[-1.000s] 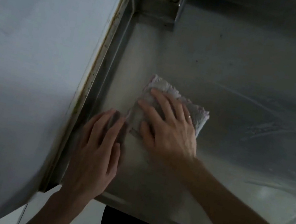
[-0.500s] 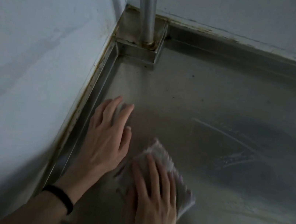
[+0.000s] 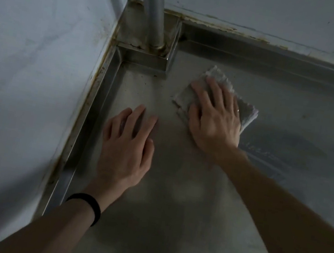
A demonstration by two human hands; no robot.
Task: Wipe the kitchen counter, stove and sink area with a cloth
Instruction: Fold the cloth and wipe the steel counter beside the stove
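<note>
Right hand [image 3: 215,121] flat on the cloth [image 3: 218,74], fingers spread.
Left hand [image 3: 125,148] looks flat on the counter [image 3: 183,194]; cloth's moved up toward the pipe [image 3: 155,15].

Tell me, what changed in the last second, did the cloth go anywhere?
The right hand slid the folded cloth away from the person, from beside the left hand toward the back corner, next to the boxed base of the pipe. Nothing was grabbed or released: the right hand stays pressed flat on the cloth, the left flat on the steel counter.
</note>
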